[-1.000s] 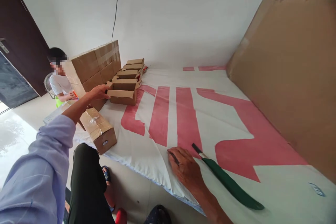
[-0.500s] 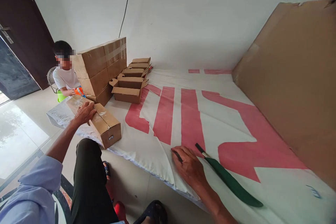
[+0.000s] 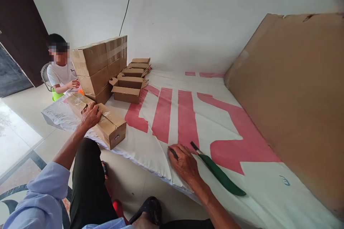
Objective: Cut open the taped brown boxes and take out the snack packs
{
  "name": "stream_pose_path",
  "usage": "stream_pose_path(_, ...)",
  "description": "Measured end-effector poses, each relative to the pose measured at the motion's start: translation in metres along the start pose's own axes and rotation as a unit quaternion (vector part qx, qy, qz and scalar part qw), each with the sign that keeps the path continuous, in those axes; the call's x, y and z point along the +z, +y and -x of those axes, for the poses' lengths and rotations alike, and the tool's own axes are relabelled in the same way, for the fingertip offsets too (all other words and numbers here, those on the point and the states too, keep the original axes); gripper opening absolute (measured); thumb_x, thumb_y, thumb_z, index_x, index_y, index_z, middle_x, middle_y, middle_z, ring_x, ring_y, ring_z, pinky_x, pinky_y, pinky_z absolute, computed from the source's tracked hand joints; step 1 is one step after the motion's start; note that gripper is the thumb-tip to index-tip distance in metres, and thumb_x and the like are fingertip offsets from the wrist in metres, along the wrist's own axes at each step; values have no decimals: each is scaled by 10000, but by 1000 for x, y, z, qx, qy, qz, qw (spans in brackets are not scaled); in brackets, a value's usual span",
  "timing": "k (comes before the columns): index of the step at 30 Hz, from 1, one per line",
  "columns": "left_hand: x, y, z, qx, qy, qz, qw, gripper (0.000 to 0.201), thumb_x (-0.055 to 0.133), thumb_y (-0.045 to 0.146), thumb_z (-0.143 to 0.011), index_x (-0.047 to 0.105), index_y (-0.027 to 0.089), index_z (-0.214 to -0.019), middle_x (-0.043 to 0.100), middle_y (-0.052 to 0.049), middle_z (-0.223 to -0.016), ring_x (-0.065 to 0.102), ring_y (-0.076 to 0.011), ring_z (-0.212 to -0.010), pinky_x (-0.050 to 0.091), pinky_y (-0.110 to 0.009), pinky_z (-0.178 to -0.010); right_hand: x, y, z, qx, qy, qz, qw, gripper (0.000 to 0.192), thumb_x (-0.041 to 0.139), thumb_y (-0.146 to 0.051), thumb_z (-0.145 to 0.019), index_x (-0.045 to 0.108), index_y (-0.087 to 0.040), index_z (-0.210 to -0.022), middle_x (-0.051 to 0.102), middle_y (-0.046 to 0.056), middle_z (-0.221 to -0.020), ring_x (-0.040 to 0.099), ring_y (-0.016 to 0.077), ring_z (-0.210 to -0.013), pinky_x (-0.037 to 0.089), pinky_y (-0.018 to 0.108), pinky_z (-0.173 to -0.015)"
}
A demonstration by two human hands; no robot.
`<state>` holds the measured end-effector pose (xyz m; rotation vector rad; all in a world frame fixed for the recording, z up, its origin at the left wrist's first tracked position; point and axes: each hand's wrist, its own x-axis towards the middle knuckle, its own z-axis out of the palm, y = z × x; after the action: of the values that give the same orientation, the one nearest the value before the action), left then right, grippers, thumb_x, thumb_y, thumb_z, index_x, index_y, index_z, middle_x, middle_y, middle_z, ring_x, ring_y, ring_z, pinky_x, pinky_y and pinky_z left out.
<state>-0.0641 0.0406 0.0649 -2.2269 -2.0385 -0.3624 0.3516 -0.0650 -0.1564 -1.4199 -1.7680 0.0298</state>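
Note:
My left hand (image 3: 90,115) rests on top of a long taped cardboard box (image 3: 107,124) lying at the near left edge of a white cloth with red shapes (image 3: 188,121). My right hand (image 3: 184,162) presses flat on the cloth, with a thin dark object (image 3: 173,153) under its fingers. Just right of that hand lies a green-handled tool (image 3: 217,173) with a dark tip. Whether the right hand grips the dark object is unclear.
Stacked sealed cartons (image 3: 99,66) and several open small boxes (image 3: 129,89) stand at the far left. Behind them sits another person (image 3: 60,69). A large cardboard sheet (image 3: 292,89) leans along the right. My dark-trousered leg (image 3: 88,182) is below.
My left hand came back from the open boxes and settled on the long taped box. The right hand stayed pressed on the cloth. The view shifted slightly.

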Motion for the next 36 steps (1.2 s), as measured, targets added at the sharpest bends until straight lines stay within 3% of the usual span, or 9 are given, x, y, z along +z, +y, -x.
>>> stream_pose_path(7,-6,53,29,-57,-14,-7,998,402,503,401,-1081,612,191,-1405,632,-213,-1416,593,-419,-1355,417,-606,-1120,-4,-8,-4,78,-37,-21,996,331,544,-485,-982,732,-222,-1053,772,145,-1058,697,338,-1066,558,487,-948)
stream_pose_path(10,-6,78,45,-40,-13,18,999,414,548,427,-1064,617,177,-1386,649,-223,-1403,632,-428,-1305,429,-593,-1109,-8,-24,-9,137,-69,-73,985,488,600,-584,-943,720,-208,-1230,761,170,-1239,694,370,-1196,554,551,-1038)
stream_pose_path(13,-1,90,57,7,-18,106,994,418,567,392,-1047,613,177,-1403,665,-216,-1425,649,-414,-1311,463,-552,-1098,-15,-48,-13,174,-111,-182,962,672,665,-612,-925,615,-238,-1481,671,171,-1497,659,357,-1344,537,551,-1127)
stream_pose_path(16,10,82,60,24,-28,265,964,409,564,322,-1015,634,187,-1395,707,-181,-1420,684,-354,-1289,508,-477,-1082,-26,-69,-13,189,-139,-292,927,756,666,-547,-955,479,-282,-1638,575,153,-1641,610,341,-1440,531,538,-1160)
stream_pose_path(20,28,56,53,-17,-58,487,872,327,604,284,-900,740,185,-1180,799,-114,-1251,744,-277,-1104,583,-383,-926,-38,-74,-5,213,-138,-370,894,711,616,-468,-985,474,-300,-1662,584,140,-1643,602,337,-1459,522,537,-1181)
stream_pose_path(23,36,42,48,-43,-94,593,799,303,708,327,-795,787,167,-1039,822,-83,-1022,733,-237,-915,567,-318,-749,-42,-71,2,223,-135,-381,887,667,597,-485,-990,533,-300,-1627,606,131,-1625,624,333,-1437,526,522,-1183)
stream_pose_path(27,40,39,47,-40,-119,667,735,343,848,344,-697,820,164,-988,801,-45,-875,690,-175,-783,533,-283,-730,-43,-75,3,217,-134,-386,886,641,586,-477,-994,567,-287,-1605,646,116,-1588,635,323,-1421,496,507,-1215)
stream_pose_path(31,44,44,47,-34,-136,681,718,362,915,369,-654,820,170,-941,786,-39,-875,669,-163,-789,530,-273,-733,-49,-85,-9,212,-123,-365,898,603,560,-451,-978,636,-270,-1548,706,96,-1515,642,324,-1394,511,474,-1197)
stream_pose_path(36,50,48,46,-14,-144,664,734,391,917,453,-670,799,173,-917,742,-26,-824,629,-155,-752,525,-273,-706,-58,-92,-21,226,-138,-368,891,539,542,-442,-977,707,-262,-1457,759,91,-1421,671,320,-1329,576,418,-1090)
